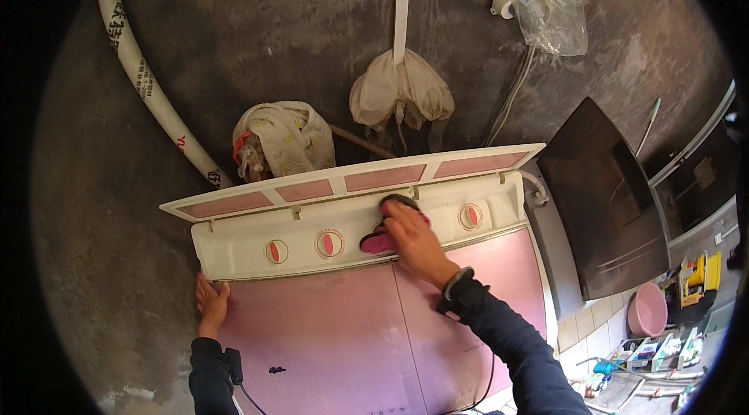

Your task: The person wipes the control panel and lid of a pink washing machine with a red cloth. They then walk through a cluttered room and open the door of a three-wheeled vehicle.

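A twin-tub washing machine with pink lids (pixel 316 321) and a cream control panel (pixel 246 254) stands in front of me. My right hand (pixel 412 242) presses a dark pink and black cloth (pixel 379 242) against the panel between the knobs. The cloth hides part of the panel beneath it. My left hand (pixel 212 301) rests at the machine's left corner, thumb on top and fingers along the side, holding nothing. Red-marked dials (pixel 329 244) sit left of the cloth, and another knob (pixel 470 216) lies to its right. The long panel cover (pixel 351 181) is raised along the back.
A towel-covered bundle (pixel 292 137) and a bag-wrapped fixture (pixel 404 90) are behind the machine. A white pipe (pixel 146 75) runs down the wall at left. At right stand a dark glossy panel (pixel 608 204), a pink basin (pixel 647 309) and a cluttered rack (pixel 667 350). Thin cables cross the lids.
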A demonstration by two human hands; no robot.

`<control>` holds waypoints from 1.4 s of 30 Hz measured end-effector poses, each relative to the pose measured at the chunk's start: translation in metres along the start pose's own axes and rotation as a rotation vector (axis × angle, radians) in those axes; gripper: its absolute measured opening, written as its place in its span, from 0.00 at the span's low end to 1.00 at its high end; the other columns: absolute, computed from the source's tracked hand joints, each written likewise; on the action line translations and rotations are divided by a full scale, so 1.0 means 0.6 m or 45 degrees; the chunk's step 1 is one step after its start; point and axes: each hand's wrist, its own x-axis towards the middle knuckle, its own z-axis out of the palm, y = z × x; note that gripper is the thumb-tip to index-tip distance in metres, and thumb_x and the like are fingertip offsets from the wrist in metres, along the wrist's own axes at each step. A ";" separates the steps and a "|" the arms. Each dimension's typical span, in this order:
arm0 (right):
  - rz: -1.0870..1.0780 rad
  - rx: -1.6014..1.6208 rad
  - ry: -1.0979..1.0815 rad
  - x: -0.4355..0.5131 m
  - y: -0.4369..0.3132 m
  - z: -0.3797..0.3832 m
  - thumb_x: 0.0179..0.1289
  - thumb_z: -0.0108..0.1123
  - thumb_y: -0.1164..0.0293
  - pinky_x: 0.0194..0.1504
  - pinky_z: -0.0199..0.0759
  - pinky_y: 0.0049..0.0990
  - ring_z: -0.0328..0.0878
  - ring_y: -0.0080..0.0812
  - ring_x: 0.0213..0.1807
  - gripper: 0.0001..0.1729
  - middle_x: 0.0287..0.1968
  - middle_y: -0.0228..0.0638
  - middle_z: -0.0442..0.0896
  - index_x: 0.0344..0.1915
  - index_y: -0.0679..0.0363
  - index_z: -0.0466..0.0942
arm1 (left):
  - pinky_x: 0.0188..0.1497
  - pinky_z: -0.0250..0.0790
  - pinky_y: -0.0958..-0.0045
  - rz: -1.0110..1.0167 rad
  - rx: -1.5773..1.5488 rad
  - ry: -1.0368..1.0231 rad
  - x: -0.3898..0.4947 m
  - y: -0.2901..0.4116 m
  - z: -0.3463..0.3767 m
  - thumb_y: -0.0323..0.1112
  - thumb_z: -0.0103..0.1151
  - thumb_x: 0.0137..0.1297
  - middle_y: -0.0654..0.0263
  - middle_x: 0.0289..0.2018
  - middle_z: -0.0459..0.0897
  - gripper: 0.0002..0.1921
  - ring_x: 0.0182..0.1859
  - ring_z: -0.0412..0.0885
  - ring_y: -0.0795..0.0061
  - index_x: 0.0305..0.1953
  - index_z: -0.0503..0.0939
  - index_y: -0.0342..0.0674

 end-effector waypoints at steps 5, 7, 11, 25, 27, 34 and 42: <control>0.068 0.031 -0.042 0.000 0.002 -0.008 0.56 0.55 0.77 0.68 0.63 0.43 0.66 0.54 0.67 0.18 0.64 0.55 0.71 0.49 0.69 0.73 | 0.73 0.33 0.36 -0.003 0.008 -0.032 -0.010 0.015 -0.008 0.59 0.53 0.67 0.52 0.77 0.41 0.49 0.77 0.36 0.49 0.76 0.38 0.39; 0.132 0.025 0.000 -0.006 0.005 -0.022 0.52 0.57 0.81 0.68 0.62 0.42 0.66 0.55 0.68 0.21 0.64 0.56 0.71 0.49 0.70 0.73 | 0.72 0.33 0.36 -0.017 -0.012 -0.028 -0.015 0.015 -0.008 0.59 0.53 0.67 0.51 0.77 0.40 0.49 0.77 0.36 0.48 0.76 0.38 0.38; -0.028 0.013 -0.067 0.028 -0.008 0.012 0.50 0.59 0.81 0.66 0.64 0.43 0.67 0.55 0.67 0.23 0.63 0.54 0.72 0.50 0.69 0.73 | 0.73 0.33 0.37 -0.034 -0.025 -0.045 -0.017 0.015 -0.005 0.60 0.52 0.67 0.51 0.76 0.40 0.49 0.77 0.37 0.48 0.76 0.38 0.38; -0.150 0.216 -0.104 0.084 -0.060 0.068 0.60 0.52 0.75 0.68 0.63 0.41 0.68 0.51 0.66 0.16 0.62 0.51 0.73 0.48 0.68 0.74 | 0.72 0.34 0.37 -0.039 -0.026 -0.069 -0.021 0.025 -0.014 0.61 0.51 0.67 0.52 0.77 0.40 0.50 0.78 0.36 0.49 0.76 0.37 0.39; -0.182 0.166 -0.065 0.067 -0.030 0.029 0.53 0.61 0.78 0.64 0.67 0.41 0.71 0.51 0.64 0.19 0.61 0.49 0.75 0.47 0.67 0.75 | 0.73 0.34 0.39 -0.037 0.008 -0.075 -0.022 0.027 -0.011 0.61 0.51 0.67 0.53 0.77 0.39 0.50 0.78 0.36 0.50 0.76 0.37 0.38; -0.293 0.185 -0.184 0.113 -0.072 0.104 0.59 0.54 0.74 0.68 0.62 0.42 0.69 0.49 0.67 0.16 0.65 0.50 0.73 0.48 0.68 0.75 | 0.73 0.35 0.40 -0.060 0.032 -0.051 -0.026 0.037 -0.011 0.61 0.51 0.67 0.53 0.77 0.39 0.50 0.78 0.36 0.50 0.76 0.37 0.38; -0.209 0.197 -0.150 0.075 -0.042 0.082 0.60 0.54 0.75 0.69 0.61 0.39 0.67 0.49 0.68 0.22 0.66 0.50 0.71 0.56 0.67 0.73 | 0.73 0.34 0.38 0.001 0.000 -0.052 -0.020 0.025 -0.008 0.61 0.52 0.66 0.53 0.77 0.39 0.50 0.77 0.36 0.50 0.76 0.37 0.38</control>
